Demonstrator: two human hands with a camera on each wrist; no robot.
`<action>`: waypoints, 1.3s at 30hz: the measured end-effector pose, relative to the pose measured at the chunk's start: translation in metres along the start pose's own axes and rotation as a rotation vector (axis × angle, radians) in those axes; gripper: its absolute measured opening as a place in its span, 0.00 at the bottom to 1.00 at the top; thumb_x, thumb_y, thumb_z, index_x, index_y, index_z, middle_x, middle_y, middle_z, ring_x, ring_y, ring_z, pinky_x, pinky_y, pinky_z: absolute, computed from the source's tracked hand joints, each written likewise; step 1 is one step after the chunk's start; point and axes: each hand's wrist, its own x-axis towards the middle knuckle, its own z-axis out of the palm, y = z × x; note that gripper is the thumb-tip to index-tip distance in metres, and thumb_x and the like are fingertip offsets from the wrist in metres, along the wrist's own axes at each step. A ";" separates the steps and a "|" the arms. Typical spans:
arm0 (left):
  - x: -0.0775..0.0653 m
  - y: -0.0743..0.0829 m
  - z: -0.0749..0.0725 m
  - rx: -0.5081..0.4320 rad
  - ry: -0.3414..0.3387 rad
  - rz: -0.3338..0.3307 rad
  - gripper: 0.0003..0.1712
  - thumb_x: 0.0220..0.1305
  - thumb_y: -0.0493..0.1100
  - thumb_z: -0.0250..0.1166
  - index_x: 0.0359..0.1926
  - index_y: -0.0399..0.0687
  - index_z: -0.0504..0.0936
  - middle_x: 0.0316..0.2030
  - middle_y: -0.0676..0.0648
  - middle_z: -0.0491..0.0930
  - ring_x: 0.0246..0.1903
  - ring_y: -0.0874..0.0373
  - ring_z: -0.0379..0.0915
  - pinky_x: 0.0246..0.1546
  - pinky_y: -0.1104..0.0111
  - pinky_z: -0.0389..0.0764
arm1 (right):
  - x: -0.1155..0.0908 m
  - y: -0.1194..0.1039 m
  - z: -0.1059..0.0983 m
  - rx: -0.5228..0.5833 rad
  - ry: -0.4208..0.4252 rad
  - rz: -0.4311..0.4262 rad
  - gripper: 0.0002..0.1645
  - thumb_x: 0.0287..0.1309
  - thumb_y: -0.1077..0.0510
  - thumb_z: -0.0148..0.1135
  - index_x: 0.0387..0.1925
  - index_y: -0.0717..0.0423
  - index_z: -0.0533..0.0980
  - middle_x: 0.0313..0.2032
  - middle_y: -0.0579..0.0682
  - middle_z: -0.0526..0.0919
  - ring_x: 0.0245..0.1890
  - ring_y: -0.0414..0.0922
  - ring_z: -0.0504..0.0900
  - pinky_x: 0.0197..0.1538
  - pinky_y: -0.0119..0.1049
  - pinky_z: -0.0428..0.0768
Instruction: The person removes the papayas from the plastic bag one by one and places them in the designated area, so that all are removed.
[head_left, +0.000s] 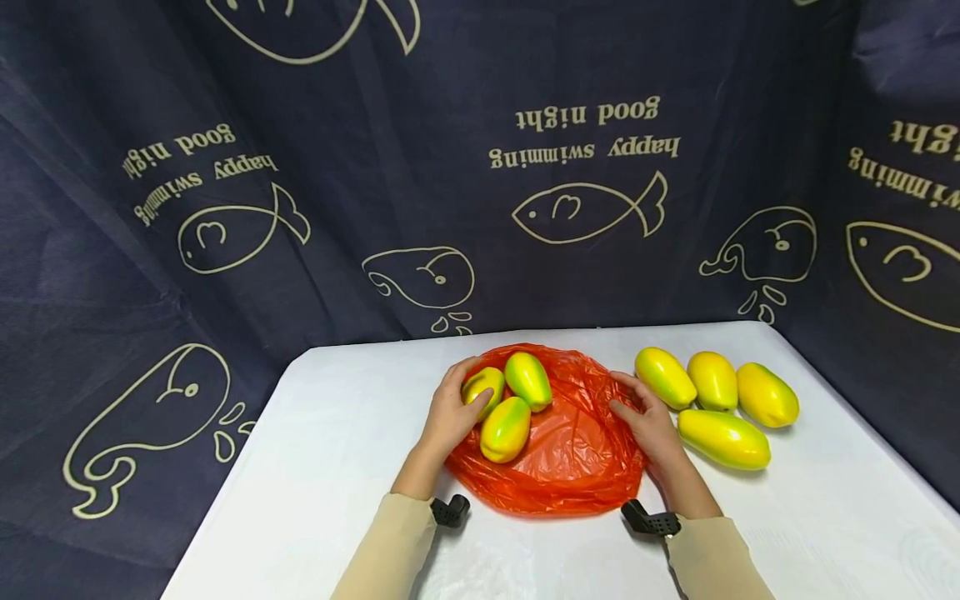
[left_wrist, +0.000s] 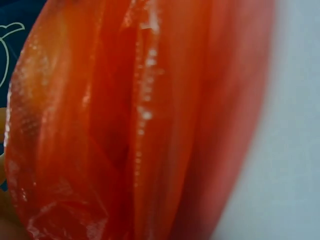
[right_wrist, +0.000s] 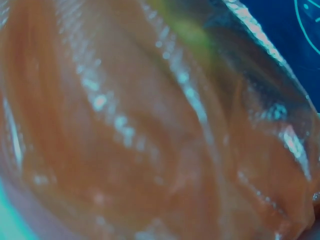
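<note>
A red plastic bag [head_left: 570,450] lies spread open on the white table, with three yellow-green papayas [head_left: 506,429] gathered in its left part. My left hand [head_left: 450,412] grips the bag's left rim, its thumb lying over the leftmost papaya [head_left: 483,392]. On the opposite side my right hand [head_left: 651,425] holds the right rim between thumb and fingers. Crinkled red film [left_wrist: 165,120] fills most of the left wrist view and hides nearly all of that hand. The right wrist view is likewise covered by the bag's film [right_wrist: 150,125], with a blurred yellow-green patch behind it.
Several more papayas [head_left: 723,439] lie in a group on the table just right of my right hand. White table surface [head_left: 330,467] shows left of the bag. A dark blue curtain [head_left: 420,167] with fish drawings hangs behind and at both sides.
</note>
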 end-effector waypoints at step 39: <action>0.004 -0.018 0.011 0.096 -0.052 -0.134 0.38 0.61 0.50 0.69 0.71 0.47 0.69 0.66 0.41 0.71 0.62 0.44 0.71 0.66 0.48 0.72 | 0.000 -0.001 0.002 0.038 -0.017 0.004 0.32 0.72 0.59 0.54 0.74 0.44 0.62 0.74 0.50 0.61 0.71 0.47 0.61 0.52 0.14 0.71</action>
